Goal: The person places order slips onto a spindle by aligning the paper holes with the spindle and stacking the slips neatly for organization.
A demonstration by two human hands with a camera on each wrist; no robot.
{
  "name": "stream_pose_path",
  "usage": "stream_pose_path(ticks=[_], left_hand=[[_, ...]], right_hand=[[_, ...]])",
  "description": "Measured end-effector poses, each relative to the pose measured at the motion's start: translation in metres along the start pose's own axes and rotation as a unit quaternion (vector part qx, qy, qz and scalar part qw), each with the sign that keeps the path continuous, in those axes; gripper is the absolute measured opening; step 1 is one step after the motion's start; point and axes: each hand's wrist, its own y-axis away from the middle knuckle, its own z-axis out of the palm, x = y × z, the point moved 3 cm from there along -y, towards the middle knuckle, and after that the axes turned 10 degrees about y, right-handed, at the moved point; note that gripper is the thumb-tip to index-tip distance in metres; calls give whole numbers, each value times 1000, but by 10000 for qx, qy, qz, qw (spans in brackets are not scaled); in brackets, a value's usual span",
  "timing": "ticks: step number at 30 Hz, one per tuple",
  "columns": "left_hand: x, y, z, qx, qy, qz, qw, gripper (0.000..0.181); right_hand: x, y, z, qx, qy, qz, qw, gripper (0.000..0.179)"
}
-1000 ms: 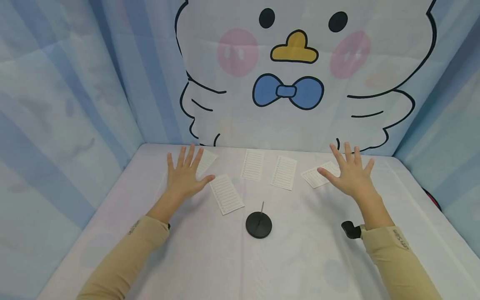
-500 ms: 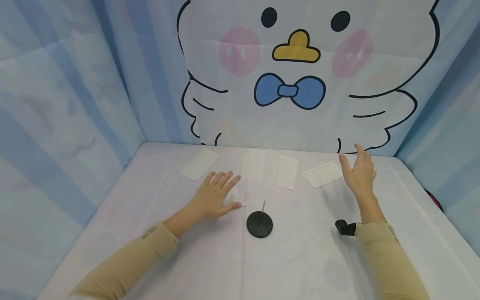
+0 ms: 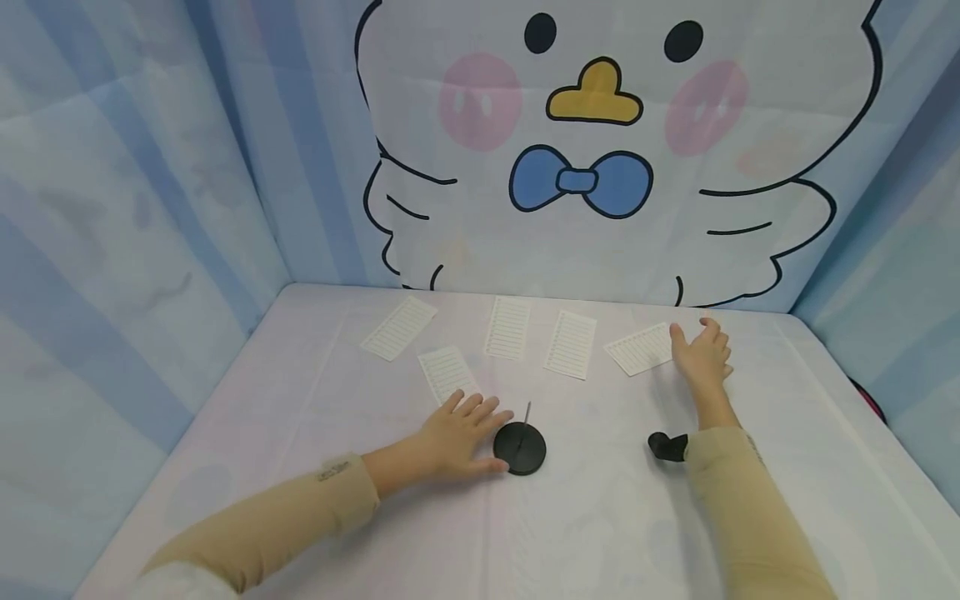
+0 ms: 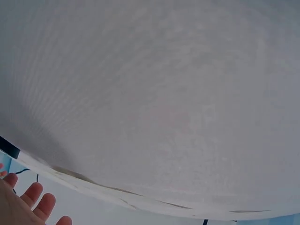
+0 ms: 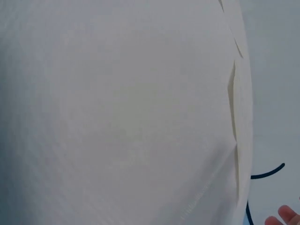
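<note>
In the head view, a receipt spike (image 3: pixel 519 450) with a round black base and a thin upright metal pin stands mid-table. My left hand (image 3: pixel 457 442) reaches to its left side with fingers straight and spread. The thumb and fingertips overlap the base's edge; I cannot tell whether they touch it. Just beyond that hand lies a printed paper slip (image 3: pixel 447 371), partly covered by the fingers. My right hand (image 3: pixel 701 354) hovers with loosely bent fingers and holds nothing. Beside it lies another lined slip (image 3: pixel 637 350), its right end hidden behind the thumb.
More printed slips lie apart toward the back: a left slip (image 3: pixel 399 328), a middle slip (image 3: pixel 507 328) and one right of it, a slip (image 3: pixel 570 344). A cartoon curtain (image 3: pixel 577 250) closes the table's (image 3: pixel 585 533) far side. A black wrist device (image 3: pixel 666 447) juts from the right sleeve.
My left hand has moved right and nearer, from over the left slips to the spike's base. The right hand has come lower, its spread fingers now loosely bent. The slips and spike stay put.
</note>
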Motion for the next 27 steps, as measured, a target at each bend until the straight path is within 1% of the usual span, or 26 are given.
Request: stream_pose_path(ticks=[4,7,12,18,23,27], left_hand=[[4,-1,3,-17,-95,51,9999,73],[5,-2,5,-25,-135,56,9999,73],[6,-3,7,-120,-163,34,9998,73],[5,-5,9,-200,-243,-24,9995,73],[5,-5,9,-276,-283,-51,9992,72],[5,-5,10,-301,-289,-72,9991,72]], right_hand=[[5,-2,8,-124,70,295,9995,64],[7,-3,14,-240,74,431,9988,64],[10,-1,26,-381,247,648,9969,65],[6,3,34,-365,424,706,9959,71],[1,6,40,-538,655,810,9931,81],[-3,8,43,-669,896,909,9896,84]])
